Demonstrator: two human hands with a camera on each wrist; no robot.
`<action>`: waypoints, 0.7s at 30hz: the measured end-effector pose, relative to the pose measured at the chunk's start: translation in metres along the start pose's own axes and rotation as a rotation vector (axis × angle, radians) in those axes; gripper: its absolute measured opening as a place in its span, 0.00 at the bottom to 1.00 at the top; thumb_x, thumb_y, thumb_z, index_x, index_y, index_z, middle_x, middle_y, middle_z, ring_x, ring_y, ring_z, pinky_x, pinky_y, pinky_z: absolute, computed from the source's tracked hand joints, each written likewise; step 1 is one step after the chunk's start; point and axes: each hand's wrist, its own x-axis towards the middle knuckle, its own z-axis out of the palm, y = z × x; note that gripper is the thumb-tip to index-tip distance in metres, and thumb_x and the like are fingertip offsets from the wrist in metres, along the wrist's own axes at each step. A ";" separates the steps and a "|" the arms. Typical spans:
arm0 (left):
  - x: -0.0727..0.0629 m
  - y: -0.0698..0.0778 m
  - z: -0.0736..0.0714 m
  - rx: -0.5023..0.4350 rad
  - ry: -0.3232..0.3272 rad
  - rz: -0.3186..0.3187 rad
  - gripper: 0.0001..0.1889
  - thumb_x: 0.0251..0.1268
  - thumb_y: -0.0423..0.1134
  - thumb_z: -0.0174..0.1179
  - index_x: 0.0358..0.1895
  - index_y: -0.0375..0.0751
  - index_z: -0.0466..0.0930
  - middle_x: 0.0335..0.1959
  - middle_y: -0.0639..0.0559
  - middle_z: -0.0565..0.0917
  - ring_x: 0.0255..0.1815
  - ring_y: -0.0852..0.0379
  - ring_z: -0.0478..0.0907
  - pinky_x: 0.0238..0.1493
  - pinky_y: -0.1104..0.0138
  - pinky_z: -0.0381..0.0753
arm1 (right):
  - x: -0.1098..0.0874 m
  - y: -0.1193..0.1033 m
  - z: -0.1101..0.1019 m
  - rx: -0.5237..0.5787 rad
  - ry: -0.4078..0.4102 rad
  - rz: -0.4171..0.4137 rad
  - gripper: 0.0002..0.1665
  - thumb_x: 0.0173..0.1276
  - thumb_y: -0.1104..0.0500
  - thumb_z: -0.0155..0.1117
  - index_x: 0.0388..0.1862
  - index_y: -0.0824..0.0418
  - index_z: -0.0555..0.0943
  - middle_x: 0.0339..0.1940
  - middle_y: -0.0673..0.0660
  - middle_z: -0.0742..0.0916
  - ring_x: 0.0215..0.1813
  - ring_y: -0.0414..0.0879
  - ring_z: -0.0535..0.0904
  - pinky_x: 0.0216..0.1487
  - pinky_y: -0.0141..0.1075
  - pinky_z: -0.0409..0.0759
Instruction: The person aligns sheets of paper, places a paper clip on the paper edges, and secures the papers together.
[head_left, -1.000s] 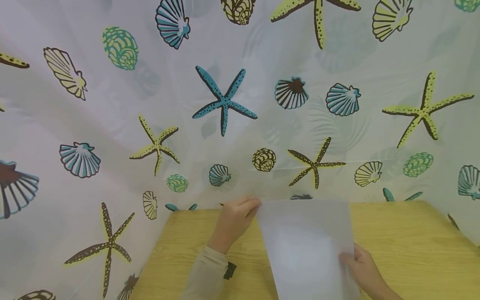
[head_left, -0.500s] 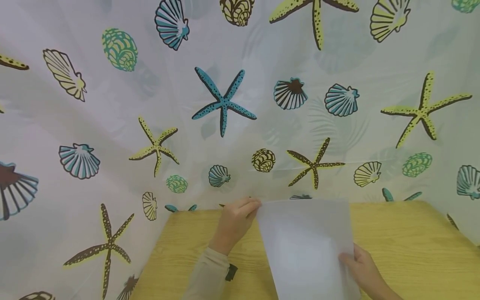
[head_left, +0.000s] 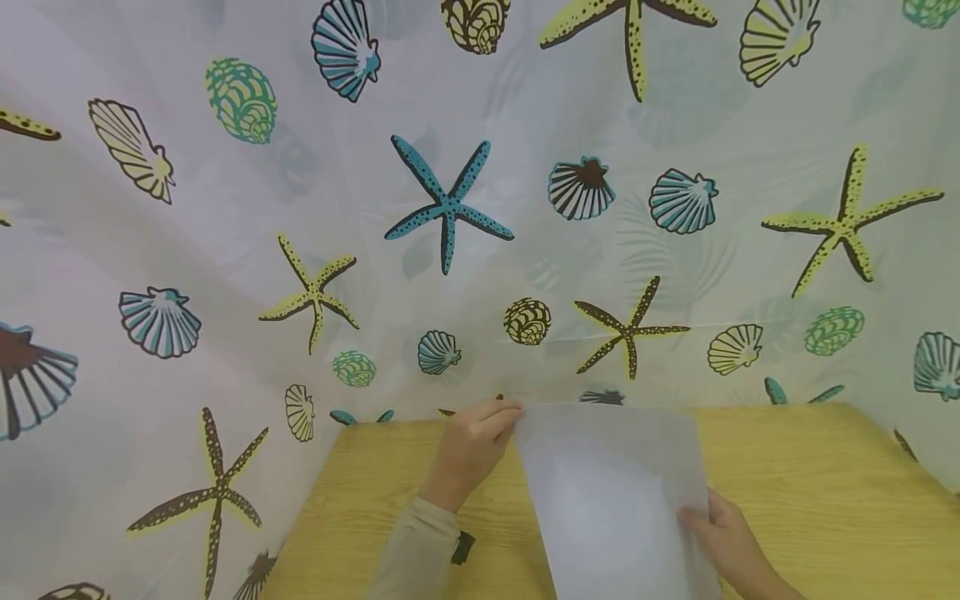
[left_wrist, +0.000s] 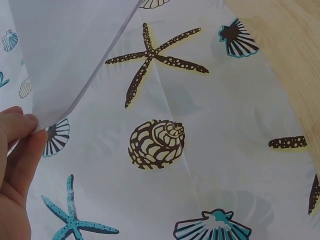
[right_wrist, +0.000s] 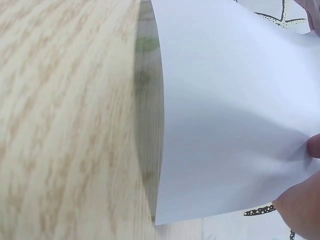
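A white sheet of paper is held up over the wooden table in the head view, its surface gently curved. My left hand pinches its top left corner between thumb and fingers. The same corner shows in the left wrist view, where the left hand has the paper at its tip. My right hand grips the right edge lower down, thumb on the near face. Small creases run from that thumb in the right wrist view across the paper. The sheet's lower end is cut off in the head view.
The yellowish wooden table lies under the hands. Around it hangs a white curtain printed with starfish and shells, meeting the table's far and side edges. A dark strap end sticks out at the left sleeve.
The sheet's top edge has sagged slightly towards its right corner. Both hands keep their hold and have hardly moved.
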 end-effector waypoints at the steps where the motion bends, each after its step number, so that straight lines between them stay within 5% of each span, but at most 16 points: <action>1: 0.000 0.000 0.000 0.000 -0.002 0.002 0.08 0.46 0.23 0.69 0.32 0.35 0.86 0.36 0.47 0.86 0.37 0.56 0.84 0.43 0.74 0.79 | 0.000 0.000 0.000 0.001 0.000 -0.004 0.26 0.71 0.68 0.49 0.65 0.80 0.60 0.62 0.77 0.70 0.62 0.67 0.67 0.55 0.55 0.73; 4: 0.000 0.000 0.000 -0.007 -0.007 0.005 0.08 0.46 0.22 0.69 0.32 0.35 0.86 0.36 0.47 0.86 0.38 0.56 0.84 0.44 0.75 0.78 | -0.001 0.002 0.000 -0.010 0.013 -0.019 0.26 0.70 0.69 0.50 0.63 0.81 0.61 0.61 0.77 0.71 0.60 0.64 0.70 0.53 0.52 0.75; 7: -0.001 0.000 -0.001 -0.021 -0.016 0.000 0.08 0.46 0.22 0.69 0.32 0.35 0.86 0.36 0.47 0.86 0.38 0.56 0.84 0.44 0.75 0.78 | -0.002 0.002 0.000 -0.011 0.035 -0.014 0.25 0.69 0.70 0.51 0.62 0.80 0.63 0.59 0.76 0.73 0.53 0.45 0.76 0.50 0.41 0.77; 11: -0.001 0.001 -0.001 -0.033 -0.032 -0.004 0.08 0.47 0.22 0.69 0.32 0.35 0.87 0.36 0.48 0.86 0.38 0.56 0.83 0.45 0.76 0.77 | -0.003 0.003 -0.001 0.011 0.049 -0.021 0.25 0.68 0.69 0.52 0.62 0.80 0.65 0.59 0.76 0.74 0.45 0.24 0.70 0.45 0.29 0.74; 21: 0.001 0.002 0.000 -0.027 -0.016 0.003 0.07 0.47 0.24 0.70 0.32 0.35 0.86 0.35 0.47 0.86 0.36 0.56 0.83 0.43 0.77 0.78 | -0.003 0.004 -0.001 0.021 0.060 -0.038 0.25 0.67 0.70 0.52 0.62 0.79 0.65 0.57 0.75 0.76 0.45 0.31 0.75 0.43 0.31 0.76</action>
